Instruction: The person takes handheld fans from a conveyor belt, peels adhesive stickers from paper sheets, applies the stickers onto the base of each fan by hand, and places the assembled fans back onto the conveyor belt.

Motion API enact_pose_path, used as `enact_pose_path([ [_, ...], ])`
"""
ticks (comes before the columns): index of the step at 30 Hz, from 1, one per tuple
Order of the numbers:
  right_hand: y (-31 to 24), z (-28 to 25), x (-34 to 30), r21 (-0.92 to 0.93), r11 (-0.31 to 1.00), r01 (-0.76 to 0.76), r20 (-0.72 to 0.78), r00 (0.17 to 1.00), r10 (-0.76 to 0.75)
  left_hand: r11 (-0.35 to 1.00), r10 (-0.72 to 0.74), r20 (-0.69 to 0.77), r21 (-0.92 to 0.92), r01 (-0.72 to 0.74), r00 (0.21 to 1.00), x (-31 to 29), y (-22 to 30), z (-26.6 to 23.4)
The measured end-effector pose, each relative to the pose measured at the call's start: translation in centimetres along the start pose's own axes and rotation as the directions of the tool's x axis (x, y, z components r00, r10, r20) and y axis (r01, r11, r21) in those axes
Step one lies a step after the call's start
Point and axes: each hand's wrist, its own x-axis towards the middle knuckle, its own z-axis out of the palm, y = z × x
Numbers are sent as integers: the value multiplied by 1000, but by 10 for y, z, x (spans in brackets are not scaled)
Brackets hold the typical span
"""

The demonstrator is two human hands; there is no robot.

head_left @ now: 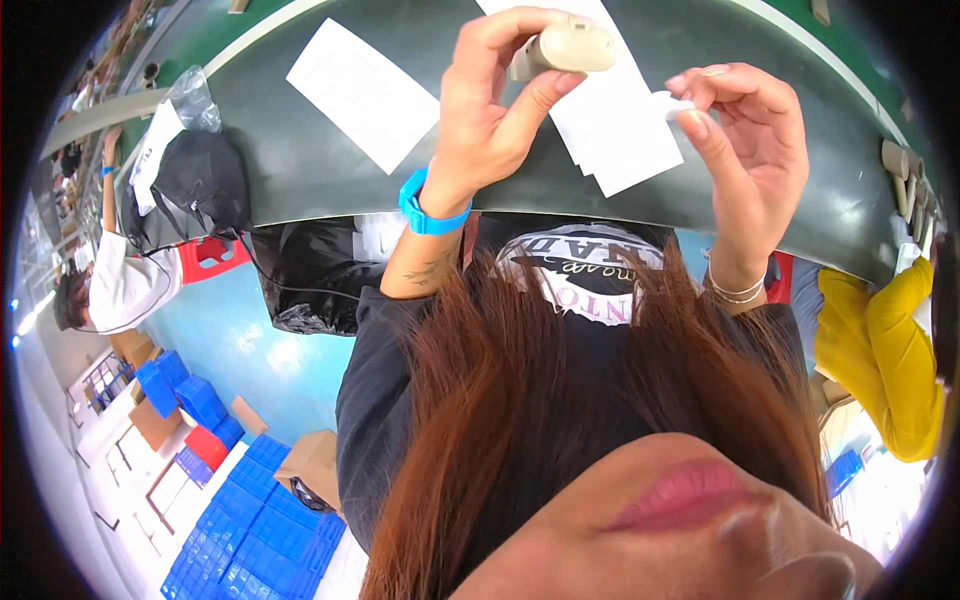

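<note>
Above the dark green table (320,180), my left hand (485,125) is closed around a small beige plastic part with a rounded end (580,48). Thumb and fingers grip it from both sides. To its right, my right hand (755,140) pinches a small crumpled white piece (668,104), perhaps tissue or paper, between thumb and fingertips. The two hands are apart. Beneath them lie overlapping white sheets (620,130), partly hidden by my left hand and the beige part. Another white sheet (362,95) rests on the table to the left.
A black bag (205,180) and clear plastic (195,100) are at the table's left. Similar beige parts (897,165) stand at the right edge. People in white (135,280) and yellow (880,340) sit either side. Blue crates (250,530) and a cardboard box (308,460) occupy the floor.
</note>
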Motion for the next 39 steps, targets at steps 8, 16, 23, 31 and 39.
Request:
enact_pose_path([
  [8,-7,10,-11,57,992,-115,20,993,114,891,153,163,403,-207,975,-23,-11,2],
  [16,-10,8,-12,116,963,-242,83,969,233,672,48,172,723,-159,984,-27,24,19],
  [23,-12,7,-14,90,963,-252,88,966,244,947,38,111,312,-71,993,-39,1,16],
  [31,-13,7,-13,44,964,-263,77,963,259,993,-82,124,94,71,989,-39,1,16],
  [39,-39,19,-1,43,884,-465,-18,884,466,997,-77,121,42,72,990,-36,-2,17],
])
